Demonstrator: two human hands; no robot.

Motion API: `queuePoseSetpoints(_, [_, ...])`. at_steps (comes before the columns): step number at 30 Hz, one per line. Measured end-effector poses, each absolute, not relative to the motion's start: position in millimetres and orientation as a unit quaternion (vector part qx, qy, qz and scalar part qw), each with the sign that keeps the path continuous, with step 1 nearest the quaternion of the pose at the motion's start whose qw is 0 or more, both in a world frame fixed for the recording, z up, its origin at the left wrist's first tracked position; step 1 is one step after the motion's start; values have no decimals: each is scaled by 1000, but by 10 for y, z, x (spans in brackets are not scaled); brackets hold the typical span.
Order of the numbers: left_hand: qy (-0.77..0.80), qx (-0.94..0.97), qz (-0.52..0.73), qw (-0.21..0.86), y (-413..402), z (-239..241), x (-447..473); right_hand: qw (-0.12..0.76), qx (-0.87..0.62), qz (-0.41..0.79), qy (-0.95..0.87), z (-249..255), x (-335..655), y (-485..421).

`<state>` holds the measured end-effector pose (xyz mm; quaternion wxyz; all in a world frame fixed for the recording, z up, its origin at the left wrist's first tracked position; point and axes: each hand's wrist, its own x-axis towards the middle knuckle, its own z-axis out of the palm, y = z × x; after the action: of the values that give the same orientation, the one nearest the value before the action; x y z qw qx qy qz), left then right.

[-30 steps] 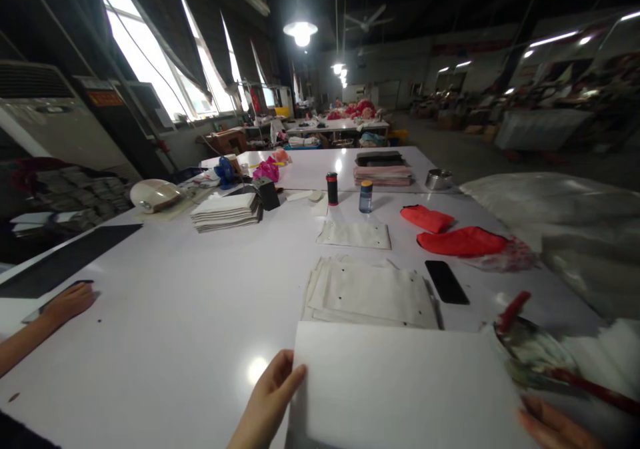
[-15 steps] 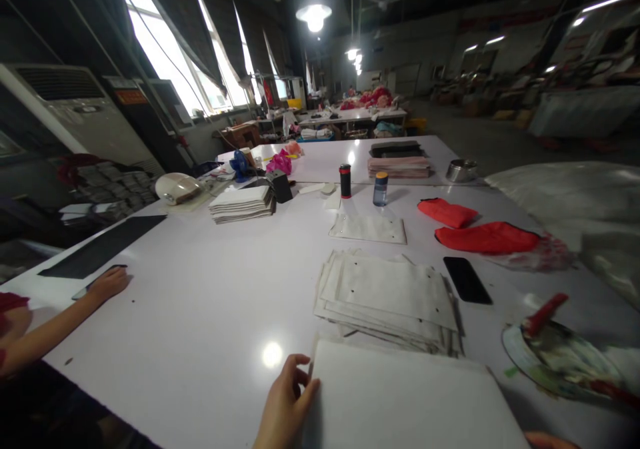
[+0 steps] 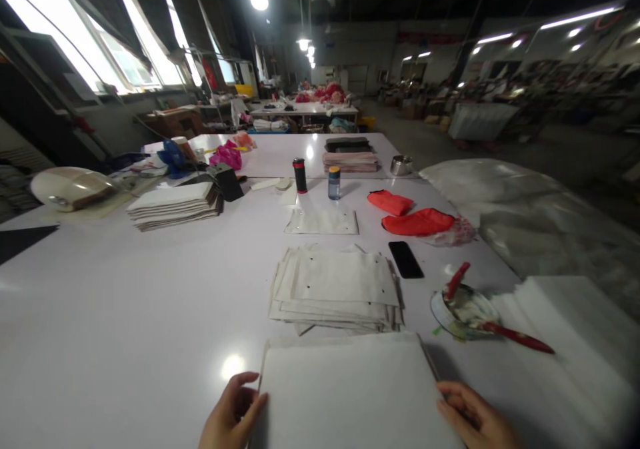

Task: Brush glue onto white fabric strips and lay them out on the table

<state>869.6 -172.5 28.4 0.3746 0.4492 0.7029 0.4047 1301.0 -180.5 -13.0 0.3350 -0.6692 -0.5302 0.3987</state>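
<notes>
A stack of white sheets [image 3: 350, 396] lies in front of me at the bottom of the head view. My left hand [image 3: 231, 410] grips its left edge with curled fingers and thumb. At the right edge, my right hand [image 3: 476, 414] holds the stack with its fingers bent against the side. Just beyond is an uneven pile of off-white panels [image 3: 345, 279] with small dark dots near the corners. Farther back lies a similar panel [image 3: 323, 222].
To the right stand a bowl of pale paste [image 3: 467, 310] with a red-handled brush [image 3: 523, 337], a black phone [image 3: 406, 260] and white sheeting [image 3: 575, 329]. Red cloth pieces [image 3: 419, 222], a blue bottle [image 3: 334, 184] and a black bottle [image 3: 299, 176] lie beyond. Folded panels [image 3: 175, 206] are at left.
My view has swung to the right, so the co-worker's arm at the left is out of sight. My right hand, barely visible before, now shows fully at the stack's right edge.
</notes>
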Motion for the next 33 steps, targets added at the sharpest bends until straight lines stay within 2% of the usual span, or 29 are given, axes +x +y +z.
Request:
queuePoseSetpoints(6, [700, 484, 357, 384, -1706, 264, 8632, 336, -671, 409, -519, -207, 13010, -1800])
queuePoseSetpoints(15, [706, 535, 318, 338, -1758, 265, 8621, 311, -693, 409, -505, -174, 12999, -1825])
queuePoseSetpoints(17, [713, 559, 295, 302, -1776, 309, 8634, 308, -699, 415, -495, -166, 12995, -1820])
queuePoseSetpoints(22, [664, 680, 281, 131, -1777, 455, 8788, 305, -705, 394, -505, -135, 12984, -1812])
queuePoseSetpoints(28, [526, 824, 184, 102, -1678, 613, 9339, 308, -697, 363, -537, -106, 12948, -1838])
queuePoseSetpoints(33, [488, 867, 103, 13, -1645, 364, 9496, 292, -700, 301, -578, -111, 12946, -1837])
